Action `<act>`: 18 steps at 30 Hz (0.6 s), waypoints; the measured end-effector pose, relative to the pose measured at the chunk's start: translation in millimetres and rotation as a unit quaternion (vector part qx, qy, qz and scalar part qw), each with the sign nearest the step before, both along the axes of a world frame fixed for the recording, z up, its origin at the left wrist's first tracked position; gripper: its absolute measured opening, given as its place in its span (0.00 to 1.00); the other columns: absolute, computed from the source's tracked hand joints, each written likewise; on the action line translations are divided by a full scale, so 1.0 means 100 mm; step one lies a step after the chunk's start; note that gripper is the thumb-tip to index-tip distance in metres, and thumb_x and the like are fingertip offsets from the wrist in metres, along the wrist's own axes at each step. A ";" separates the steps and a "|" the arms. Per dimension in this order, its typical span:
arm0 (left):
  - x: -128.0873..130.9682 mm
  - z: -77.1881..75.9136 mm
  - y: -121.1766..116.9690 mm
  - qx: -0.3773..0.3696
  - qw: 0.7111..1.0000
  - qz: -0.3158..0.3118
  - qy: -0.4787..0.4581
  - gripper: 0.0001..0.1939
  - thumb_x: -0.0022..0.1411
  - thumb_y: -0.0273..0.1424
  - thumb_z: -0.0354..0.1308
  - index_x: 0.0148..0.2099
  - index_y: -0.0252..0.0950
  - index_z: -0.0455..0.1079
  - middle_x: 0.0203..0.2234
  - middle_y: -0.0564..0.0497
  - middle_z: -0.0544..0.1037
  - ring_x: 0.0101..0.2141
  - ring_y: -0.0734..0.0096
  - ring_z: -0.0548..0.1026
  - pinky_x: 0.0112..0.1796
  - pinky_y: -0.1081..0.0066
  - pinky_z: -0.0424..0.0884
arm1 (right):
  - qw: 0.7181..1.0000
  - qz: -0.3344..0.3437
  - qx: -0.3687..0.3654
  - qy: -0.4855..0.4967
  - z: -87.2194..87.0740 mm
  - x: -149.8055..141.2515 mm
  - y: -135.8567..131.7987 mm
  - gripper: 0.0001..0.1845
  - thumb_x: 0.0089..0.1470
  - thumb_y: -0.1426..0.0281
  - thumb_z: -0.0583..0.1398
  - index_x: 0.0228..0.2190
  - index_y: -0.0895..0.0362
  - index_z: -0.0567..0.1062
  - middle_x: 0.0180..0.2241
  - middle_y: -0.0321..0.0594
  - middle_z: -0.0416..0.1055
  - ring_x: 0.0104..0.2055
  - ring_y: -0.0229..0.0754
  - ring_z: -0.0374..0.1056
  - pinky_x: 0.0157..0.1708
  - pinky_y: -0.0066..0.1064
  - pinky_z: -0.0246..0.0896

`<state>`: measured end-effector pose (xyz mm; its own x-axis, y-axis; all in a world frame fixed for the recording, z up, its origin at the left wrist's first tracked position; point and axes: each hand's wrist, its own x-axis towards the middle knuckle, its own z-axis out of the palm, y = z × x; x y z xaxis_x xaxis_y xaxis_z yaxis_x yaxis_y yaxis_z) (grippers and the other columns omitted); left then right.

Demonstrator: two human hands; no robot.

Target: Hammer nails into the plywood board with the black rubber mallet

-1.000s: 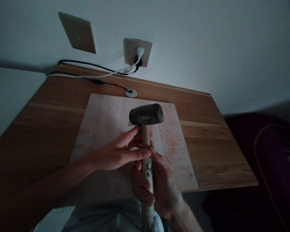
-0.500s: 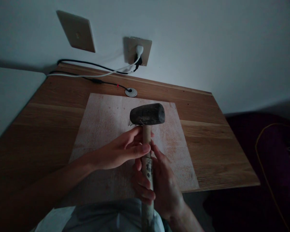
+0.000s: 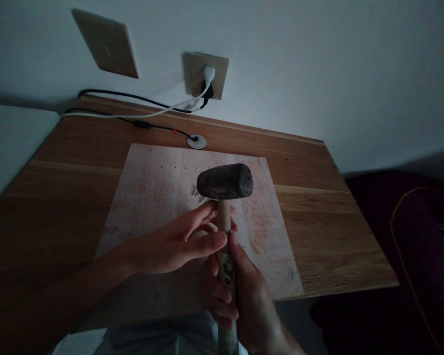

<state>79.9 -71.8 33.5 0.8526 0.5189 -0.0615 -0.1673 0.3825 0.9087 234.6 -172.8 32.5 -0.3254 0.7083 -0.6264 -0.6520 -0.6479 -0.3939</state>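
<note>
A hammer [image 3: 225, 181] with a dark, blunt head and a worn, light wooden handle stands upright in front of me, head at the top. My right hand [image 3: 251, 291] is wrapped around the lower handle. Higher up, my left hand [image 3: 192, 239] grips the handle just under the head, thumb in front and fingers behind. Partly hidden behind the hammer head, a few thin nails [image 3: 197, 192] lie on a pale, scuffed board [image 3: 144, 197]. Several small dark marks run in a row near the board's far edge.
The board rests on a wooden desk [image 3: 318, 222] against a white wall. Black and white cables [image 3: 133, 116] cross the desk's back edge to a wall socket [image 3: 210, 74] and a round cable grommet [image 3: 197, 141]. Dark purple fabric [image 3: 422, 236] lies at the right.
The hammer and both hands are slightly lower in view, and more of the nails shows beside the head. My view has shifted a little. Both hands keep their hold.
</note>
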 end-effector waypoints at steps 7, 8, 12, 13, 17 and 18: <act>0.02 0.00 -0.02 0.102 0.985 0.058 0.122 0.26 0.75 0.51 0.59 0.63 0.39 0.69 0.52 0.44 0.78 0.48 0.63 0.77 0.50 0.63 0.73 | 0.996 0.004 0.012 0.087 -0.13 0.40 -0.05 0.33 0.49 0.37 0.73 0.28 0.56 0.80 0.14 0.30 0.68 0.11 0.29 0.55 0.12 0.22 0.63; 0.02 0.02 -0.02 0.115 0.982 0.060 0.140 0.24 0.75 0.50 0.58 0.61 0.39 0.71 0.52 0.44 0.79 0.49 0.63 0.77 0.50 0.63 0.73 | 0.996 0.001 0.015 0.092 -0.11 0.47 -0.05 0.32 0.49 0.39 0.73 0.28 0.56 0.81 0.14 0.30 0.69 0.11 0.29 0.54 0.12 0.23 0.63; 0.00 0.14 -0.03 0.176 0.966 0.047 0.185 0.17 0.77 0.46 0.56 0.54 0.40 0.74 0.47 0.48 0.82 0.47 0.65 0.77 0.50 0.66 0.72 | 0.994 -0.097 -0.049 0.025 -0.05 0.71 -0.14 0.26 0.52 0.47 0.76 0.26 0.57 0.81 0.14 0.30 0.67 0.12 0.26 0.50 0.11 0.17 0.51; -0.01 0.18 -0.03 0.193 0.961 0.045 0.193 0.15 0.77 0.45 0.56 0.53 0.41 0.75 0.46 0.50 0.82 0.46 0.66 0.78 0.50 0.66 0.72 | 0.993 -0.106 -0.057 0.002 -0.05 0.76 -0.18 0.26 0.51 0.47 0.77 0.26 0.57 0.80 0.14 0.29 0.65 0.13 0.26 0.48 0.11 0.17 0.47; -0.05 0.22 0.08 0.293 0.930 0.046 0.217 0.11 0.78 0.39 0.54 0.51 0.41 0.75 0.42 0.51 0.82 0.42 0.67 0.79 0.46 0.68 0.73 | 0.984 -0.101 -0.058 -0.135 -0.16 0.96 -0.33 0.30 0.54 0.42 0.73 0.25 0.55 0.76 0.15 0.27 0.59 0.15 0.28 0.44 0.13 0.22 0.43; -0.06 0.21 0.13 0.326 0.917 0.054 0.224 0.10 0.78 0.37 0.54 0.50 0.41 0.75 0.41 0.50 0.82 0.41 0.67 0.79 0.44 0.68 0.73 | 0.979 -0.099 -0.056 -0.168 -0.20 1.01 -0.36 0.30 0.54 0.41 0.72 0.26 0.54 0.76 0.16 0.28 0.59 0.15 0.29 0.45 0.13 0.24 0.44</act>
